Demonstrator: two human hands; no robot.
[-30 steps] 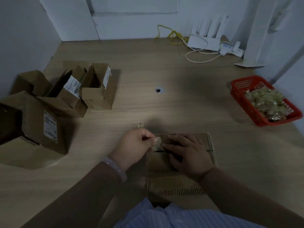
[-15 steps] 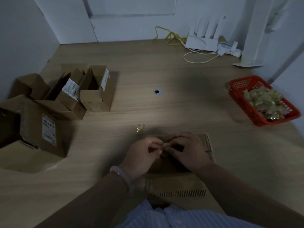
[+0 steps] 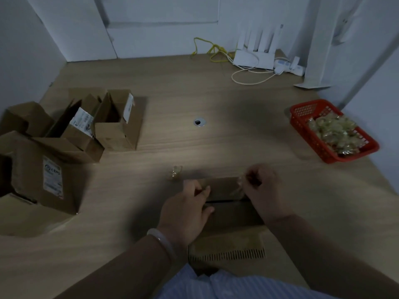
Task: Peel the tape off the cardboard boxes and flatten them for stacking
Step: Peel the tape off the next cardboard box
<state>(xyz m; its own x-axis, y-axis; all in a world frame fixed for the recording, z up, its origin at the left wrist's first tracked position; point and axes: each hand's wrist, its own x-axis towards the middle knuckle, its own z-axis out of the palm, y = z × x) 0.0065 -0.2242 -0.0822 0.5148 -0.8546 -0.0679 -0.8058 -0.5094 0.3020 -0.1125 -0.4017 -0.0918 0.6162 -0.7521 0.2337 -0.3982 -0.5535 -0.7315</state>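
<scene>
Apparently right hand (image 3: 264, 187) pinches tape (image 3: 239, 187) on box (image 3: 223, 187); left hand (image 3: 186, 210) presses it.

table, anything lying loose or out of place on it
One crumpled tape wad lies loose on the table, just beyond the flattened box at its far left corner, while similar-looking wads sit piled in the red basket at the right. Nothing else stands out.
</scene>
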